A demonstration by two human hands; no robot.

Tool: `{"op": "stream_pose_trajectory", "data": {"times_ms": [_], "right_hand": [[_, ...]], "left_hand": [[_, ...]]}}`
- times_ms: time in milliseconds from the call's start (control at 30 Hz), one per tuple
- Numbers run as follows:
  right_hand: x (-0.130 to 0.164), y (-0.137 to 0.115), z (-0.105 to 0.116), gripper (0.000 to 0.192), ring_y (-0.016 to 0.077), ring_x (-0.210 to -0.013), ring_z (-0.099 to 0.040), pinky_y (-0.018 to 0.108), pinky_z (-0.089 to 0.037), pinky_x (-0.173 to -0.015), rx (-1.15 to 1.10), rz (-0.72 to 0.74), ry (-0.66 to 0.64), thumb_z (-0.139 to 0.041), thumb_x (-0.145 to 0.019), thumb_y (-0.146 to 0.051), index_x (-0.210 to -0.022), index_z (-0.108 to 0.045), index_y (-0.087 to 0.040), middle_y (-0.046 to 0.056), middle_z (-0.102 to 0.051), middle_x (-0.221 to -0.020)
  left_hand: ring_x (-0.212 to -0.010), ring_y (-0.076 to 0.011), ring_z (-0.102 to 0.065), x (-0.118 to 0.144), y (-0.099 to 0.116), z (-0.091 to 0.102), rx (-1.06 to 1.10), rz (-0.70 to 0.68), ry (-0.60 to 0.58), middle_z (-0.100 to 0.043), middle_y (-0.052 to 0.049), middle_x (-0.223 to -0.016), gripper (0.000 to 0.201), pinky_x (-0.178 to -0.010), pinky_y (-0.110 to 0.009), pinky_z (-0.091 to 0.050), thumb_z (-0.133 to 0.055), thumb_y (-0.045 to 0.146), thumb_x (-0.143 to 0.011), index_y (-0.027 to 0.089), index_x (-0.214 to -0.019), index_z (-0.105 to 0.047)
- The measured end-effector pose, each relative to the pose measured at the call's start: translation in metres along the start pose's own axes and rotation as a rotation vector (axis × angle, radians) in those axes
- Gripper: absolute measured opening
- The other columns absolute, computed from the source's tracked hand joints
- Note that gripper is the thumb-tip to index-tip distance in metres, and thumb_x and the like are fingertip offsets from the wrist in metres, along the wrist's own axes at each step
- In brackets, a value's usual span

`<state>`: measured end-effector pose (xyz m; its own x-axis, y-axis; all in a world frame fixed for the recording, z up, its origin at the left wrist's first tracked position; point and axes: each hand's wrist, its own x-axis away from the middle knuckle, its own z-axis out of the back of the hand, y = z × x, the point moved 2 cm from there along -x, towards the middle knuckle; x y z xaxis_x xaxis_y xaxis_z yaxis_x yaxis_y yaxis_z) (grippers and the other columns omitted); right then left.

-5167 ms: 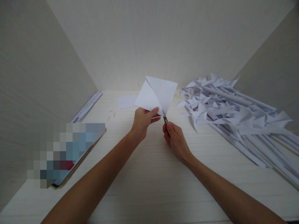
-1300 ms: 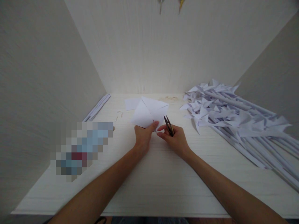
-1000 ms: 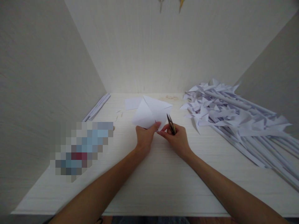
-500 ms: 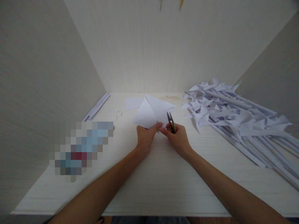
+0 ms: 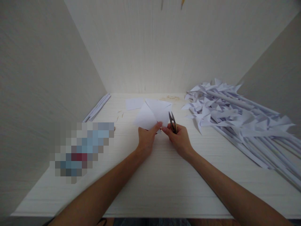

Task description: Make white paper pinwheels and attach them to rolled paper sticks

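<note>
A white sheet of paper with slits cut in from its corners is raised over the middle of the table. My left hand is closed on its near edge, thumb on top. Lying in the palm of my right hand is a pair of thread snips, blades apart and pointing away from me. The right thumb and fingertips meet the paper's near corner beside the left thumb; how firmly they pinch it is hard to see.
Many white paper pinwheels with rolled paper sticks are heaped at the right. Rolled paper sticks lie by the left wall, near a pixelated item. A small paper piece lies behind the sheet.
The paper has turned and tilted slightly, its right corner drawn in. My right thumb and fingertips have come a little closer to my left thumb. The snips stay in the right hand.
</note>
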<state>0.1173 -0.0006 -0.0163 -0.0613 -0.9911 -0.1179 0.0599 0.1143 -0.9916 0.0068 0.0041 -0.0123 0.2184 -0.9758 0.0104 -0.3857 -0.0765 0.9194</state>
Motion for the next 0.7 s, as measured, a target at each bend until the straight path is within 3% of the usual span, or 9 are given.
{"op": "stream_pose_trajectory", "data": {"times_ms": [267,500,600,700], "right_hand": [[0.0,0.0,0.002,0.027,0.0056,-0.042,-0.027,0.023,-0.021,-0.042,0.006,0.022,0.018,-0.065,-0.063,-0.035,-0.055,-0.045,-0.018,-0.009,-0.033,-0.044],[0.002,-0.003,0.004,0.028,0.0061,-0.043,-0.028,0.023,-0.021,-0.042,0.043,0.043,0.043,-0.064,-0.064,-0.033,-0.054,-0.043,-0.019,-0.008,-0.033,-0.045],[0.005,-0.003,0.001,0.027,0.0062,-0.042,-0.026,0.022,-0.019,-0.04,0.027,0.041,-0.004,-0.059,-0.07,-0.041,-0.062,-0.047,-0.018,-0.008,-0.031,-0.047],[0.008,-0.001,-0.003,0.036,0.0066,-0.039,-0.023,0.022,-0.018,-0.038,-0.08,-0.003,-0.125,-0.04,-0.081,-0.053,-0.075,-0.05,-0.018,-0.009,-0.027,-0.048]], "left_hand": [[-0.063,-0.0147,-0.06,0.0,0.0,-0.001,-0.016,0.024,-0.011,-0.067,-0.005,-0.073,0.025,-0.055,-0.026,-0.047,-0.073,0.028,-0.053,0.014,-0.071,-0.065],[-0.061,-0.0131,-0.058,-0.001,-0.004,-0.001,-0.022,0.093,-0.094,-0.066,-0.002,-0.072,0.02,-0.051,-0.024,-0.047,-0.071,0.025,-0.055,0.015,-0.072,-0.065],[-0.055,-0.0105,-0.055,-0.004,0.001,0.001,-0.013,0.061,-0.035,-0.063,-0.001,-0.066,0.02,-0.045,-0.021,-0.043,-0.071,0.026,-0.055,0.015,-0.069,-0.064],[-0.051,-0.0077,-0.051,-0.009,0.01,0.005,0.055,0.034,0.098,-0.06,0.001,-0.06,0.021,-0.04,-0.017,-0.036,-0.073,0.026,-0.052,0.014,-0.065,-0.061]]}}
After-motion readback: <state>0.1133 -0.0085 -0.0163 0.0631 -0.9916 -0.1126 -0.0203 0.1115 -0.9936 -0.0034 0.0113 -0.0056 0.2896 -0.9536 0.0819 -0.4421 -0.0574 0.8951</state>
